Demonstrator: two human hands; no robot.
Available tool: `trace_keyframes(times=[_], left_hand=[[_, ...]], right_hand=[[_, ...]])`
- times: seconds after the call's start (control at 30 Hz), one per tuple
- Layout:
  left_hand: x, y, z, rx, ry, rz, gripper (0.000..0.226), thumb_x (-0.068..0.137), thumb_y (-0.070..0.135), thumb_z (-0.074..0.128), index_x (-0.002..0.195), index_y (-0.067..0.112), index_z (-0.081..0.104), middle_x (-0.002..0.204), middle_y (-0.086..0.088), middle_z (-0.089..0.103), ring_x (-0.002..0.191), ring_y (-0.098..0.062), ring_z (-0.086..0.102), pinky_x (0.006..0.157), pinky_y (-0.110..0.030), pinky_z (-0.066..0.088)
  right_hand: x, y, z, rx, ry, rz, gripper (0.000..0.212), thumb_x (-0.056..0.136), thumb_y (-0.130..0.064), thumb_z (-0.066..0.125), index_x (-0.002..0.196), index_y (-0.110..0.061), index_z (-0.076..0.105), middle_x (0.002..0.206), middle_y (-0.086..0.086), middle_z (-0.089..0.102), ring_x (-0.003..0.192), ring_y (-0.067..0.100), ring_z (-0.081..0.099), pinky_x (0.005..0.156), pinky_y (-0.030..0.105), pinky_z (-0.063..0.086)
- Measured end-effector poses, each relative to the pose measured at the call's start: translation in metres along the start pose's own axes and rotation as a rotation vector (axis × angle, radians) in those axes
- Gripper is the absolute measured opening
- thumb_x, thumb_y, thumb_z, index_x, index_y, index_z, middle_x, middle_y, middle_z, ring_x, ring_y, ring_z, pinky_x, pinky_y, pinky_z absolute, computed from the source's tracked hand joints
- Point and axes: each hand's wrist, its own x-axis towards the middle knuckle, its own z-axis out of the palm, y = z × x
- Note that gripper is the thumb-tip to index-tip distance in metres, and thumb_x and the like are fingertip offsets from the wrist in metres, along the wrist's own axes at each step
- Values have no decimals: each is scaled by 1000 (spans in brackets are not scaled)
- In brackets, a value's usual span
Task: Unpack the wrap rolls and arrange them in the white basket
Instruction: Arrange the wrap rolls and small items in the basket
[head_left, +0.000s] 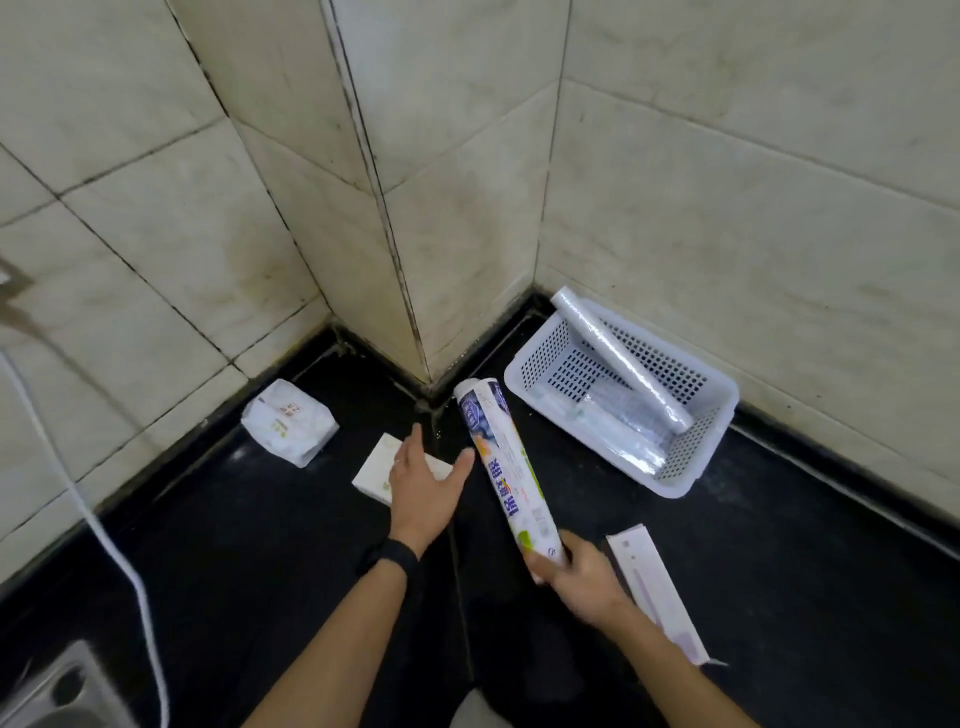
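My right hand (582, 579) grips the near end of a wrap roll in printed white packaging (506, 467), which points away toward the wall corner. My left hand (423, 480) hovers open just left of the roll, fingers spread, not touching it. The white perforated basket (545, 353) sits on the black counter against the right wall. One clear wrap roll (623, 361) leans diagonally across the basket's rim. At least one more clear roll (618, 431) lies on the basket's floor.
A white flat box (374, 475) lies under my left hand. A white soft packet (288, 421) rests by the left wall. A long pale box (657, 587) lies at the right of my right hand. A white cable (98, 535) runs down the left; a metal drain (57, 691) is at bottom left.
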Motion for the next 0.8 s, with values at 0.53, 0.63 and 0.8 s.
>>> trace_keyframes(times=[0.53,0.63,0.8], left_hand=[[-62,114,56,-345,-348,267,29,74,41,82,99,32,70,94,15,75,87,-3,71,76,-20,55],[-75,117,50,-175,-402,437,31,73,44,80,101,39,67,93,22,73,85,7,68,69,-6,47],[-94,115,59,-48,-623,593,50,75,36,80,120,45,61,103,18,72,94,-1,69,81,-17,55]], right_hand=[[-84,2,-48,213,135,-43,86,71,-66,76,142,-30,45,140,-15,56,125,7,56,105,29,44],[-92,-29,-95,318,425,-122,96,65,-89,59,144,-37,46,135,-17,59,115,-2,58,88,19,44],[-88,-63,-134,204,510,-304,55,71,-82,61,116,-50,65,112,-28,62,99,-15,59,80,15,47]])
